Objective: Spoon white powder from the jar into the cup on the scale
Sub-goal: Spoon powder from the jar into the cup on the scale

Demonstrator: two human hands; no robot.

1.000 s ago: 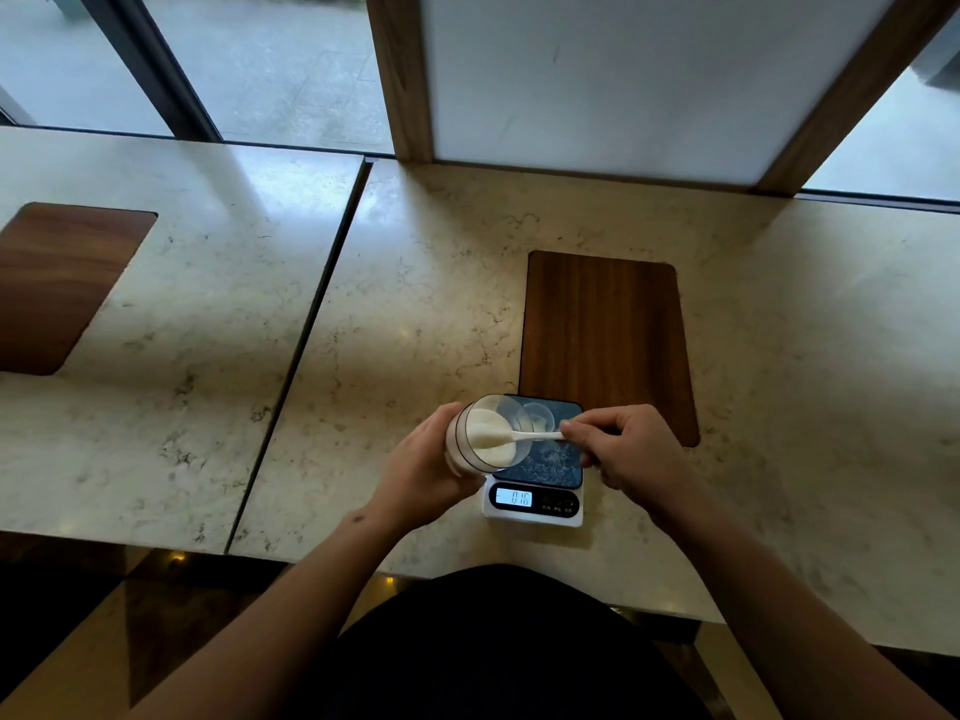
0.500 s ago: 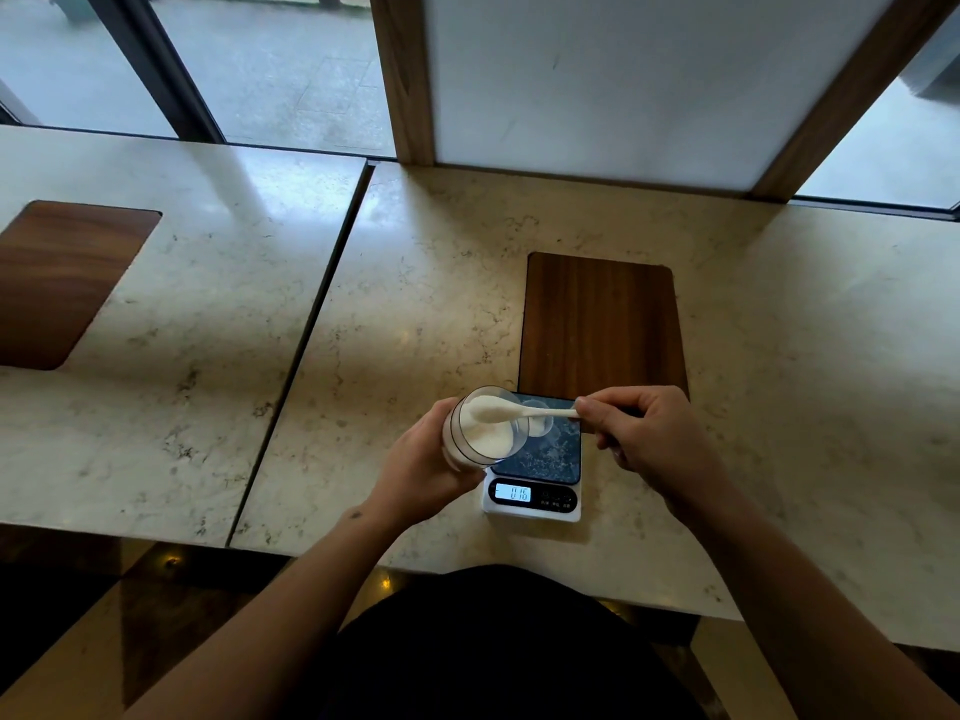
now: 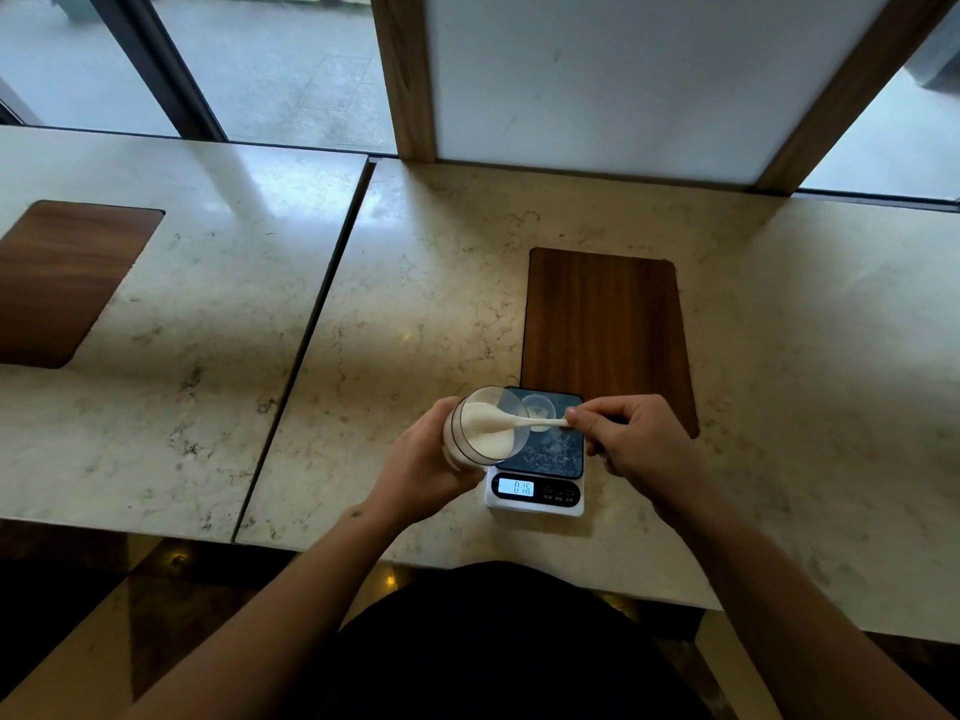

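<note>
My left hand [image 3: 423, 467] grips a clear jar [image 3: 485, 426] of white powder, tilted with its mouth toward the right, over the left edge of a small digital scale [image 3: 537, 480]. My right hand [image 3: 631, 444] pinches the handle of a white spoon [image 3: 524, 422], whose bowl is inside the jar mouth on the powder. A small clear cup [image 3: 540, 410] stands on the scale's dark platform, just right of the jar and partly behind the spoon. The lit display reads about 0.16.
The scale sits near the front edge of a marble counter [image 3: 415, 304]. A dark wood inlay [image 3: 605, 335] lies just behind it, another wood inlay [image 3: 62, 278] at far left. A seam [image 3: 311, 335] splits the two slabs. Windows and a white panel [image 3: 597, 80] stand behind.
The spoon stayed at the jar mouth, lifting slightly half a second ago and now lying back on the powder. My right hand shifted a little right. The display reading looks unchanged.
</note>
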